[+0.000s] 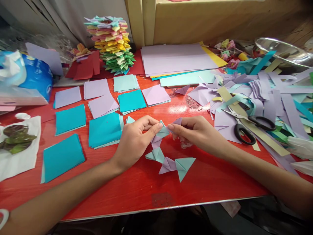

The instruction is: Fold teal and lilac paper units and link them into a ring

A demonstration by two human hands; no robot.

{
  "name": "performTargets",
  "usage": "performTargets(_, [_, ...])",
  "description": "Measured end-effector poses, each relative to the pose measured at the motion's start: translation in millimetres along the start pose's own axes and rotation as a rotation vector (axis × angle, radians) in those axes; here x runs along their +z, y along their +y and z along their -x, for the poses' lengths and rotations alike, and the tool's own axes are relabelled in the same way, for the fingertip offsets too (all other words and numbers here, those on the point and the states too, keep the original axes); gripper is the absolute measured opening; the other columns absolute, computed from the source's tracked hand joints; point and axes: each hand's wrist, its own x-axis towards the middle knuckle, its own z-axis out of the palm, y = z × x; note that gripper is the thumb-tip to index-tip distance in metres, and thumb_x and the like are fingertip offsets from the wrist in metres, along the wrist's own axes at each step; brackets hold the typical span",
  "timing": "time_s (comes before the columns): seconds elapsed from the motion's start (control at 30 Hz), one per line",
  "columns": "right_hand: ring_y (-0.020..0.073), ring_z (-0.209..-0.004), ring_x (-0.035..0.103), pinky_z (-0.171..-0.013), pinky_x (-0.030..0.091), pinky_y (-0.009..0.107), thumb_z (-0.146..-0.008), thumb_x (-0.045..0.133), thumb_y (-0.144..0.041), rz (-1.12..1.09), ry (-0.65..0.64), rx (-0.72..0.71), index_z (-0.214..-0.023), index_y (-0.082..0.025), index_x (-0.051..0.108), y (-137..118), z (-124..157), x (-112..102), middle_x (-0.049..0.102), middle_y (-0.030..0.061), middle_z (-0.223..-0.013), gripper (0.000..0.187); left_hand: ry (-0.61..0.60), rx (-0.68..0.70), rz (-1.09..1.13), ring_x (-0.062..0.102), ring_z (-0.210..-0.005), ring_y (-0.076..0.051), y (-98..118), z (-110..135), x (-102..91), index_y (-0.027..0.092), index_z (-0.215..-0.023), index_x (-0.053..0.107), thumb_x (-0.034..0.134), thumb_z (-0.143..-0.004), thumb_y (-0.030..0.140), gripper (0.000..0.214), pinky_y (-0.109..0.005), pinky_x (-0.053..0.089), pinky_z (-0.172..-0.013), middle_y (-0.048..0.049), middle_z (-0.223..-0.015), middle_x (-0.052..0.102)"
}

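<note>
My left hand pinches a small folded teal paper piece above the red table. My right hand pinches a folded lilac paper piece that meets the teal one. A chain of joined teal and lilac folded triangles hangs from these pieces and lies on the table just below both hands.
Stacks of teal squares and lilac squares lie to the left. A tall stack of coloured folded pieces stands at the back. Black-handled scissors rest on paper scraps at right, near a metal bowl. A blue tissue pack sits far left.
</note>
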Motion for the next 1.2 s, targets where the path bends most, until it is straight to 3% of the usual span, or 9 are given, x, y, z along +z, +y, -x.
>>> performTargets(0.23, [0.0060, -0.042, 0.042, -0.039, 0.030, 0.019, -0.080, 0.055, -0.043, -0.009, -0.115, 0.079, -0.064, -0.013, 0.059, -3.6, -0.9, -5.4, 0.045, -0.0030, -0.047, 0.034, 0.023, 0.003, -0.037, 0.047, -0.055, -0.009, -2.9, 0.7, -0.5, 0.017, -0.081, 0.060, 0.054, -0.082, 0.039, 0.023, -0.021, 0.034, -0.047, 0.0003, -0.069, 0.059])
performTargets(0.5, [0.0056, -0.042, 0.044, -0.038, 0.031, 0.018, -0.078, 0.056, -0.046, -0.066, -0.069, 0.108, -0.064, -0.013, 0.058, 2.4, -5.4, -4.7, 0.045, -0.0031, -0.050, 0.036, -0.053, -0.046, 0.057, 0.051, -0.061, -0.010, 0.5, -5.3, -1.4, 0.016, -0.082, 0.059, 0.054, -0.081, 0.040, 0.025, -0.020, 0.038, -0.052, -0.0005, -0.071, 0.059])
performTargets(0.9, [0.0048, -0.042, 0.042, -0.039, 0.032, 0.017, -0.081, 0.053, -0.046, -0.042, -0.086, 0.047, -0.068, -0.013, 0.058, 3.6, -5.1, -4.6, 0.044, -0.0038, -0.052, 0.037, -0.104, -0.090, 0.137, 0.056, -0.063, -0.011, -2.6, -5.7, -2.0, 0.015, -0.087, 0.063, 0.057, -0.079, 0.042, 0.029, -0.020, 0.042, -0.053, -0.0024, -0.077, 0.065])
performTargets(1.1, [0.0058, -0.046, 0.046, -0.045, 0.035, 0.018, -0.086, 0.044, -0.048, 0.029, -0.157, -0.017, -0.069, -0.013, 0.057, 3.5, -3.2, -2.9, 0.044, -0.0036, -0.053, 0.040, -0.256, -0.011, 0.089, 0.059, -0.068, -0.012, -1.0, -6.0, -4.2, 0.016, -0.079, 0.060, 0.056, -0.081, 0.036, 0.021, -0.021, 0.041, -0.055, -0.0018, -0.074, 0.066])
performTargets(1.2, [0.0051, -0.043, 0.043, -0.044, 0.033, 0.018, -0.089, 0.038, -0.049, 0.027, -0.153, -0.009, -0.064, -0.014, 0.052, 3.5, -3.0, -3.1, 0.043, -0.0036, -0.052, 0.045, -0.237, -0.023, 0.093, 0.056, -0.062, -0.011, -2.5, -6.6, -5.0, 0.016, -0.078, 0.058, 0.054, -0.082, 0.036, 0.021, -0.021, 0.038, -0.049, -0.0028, -0.074, 0.067])
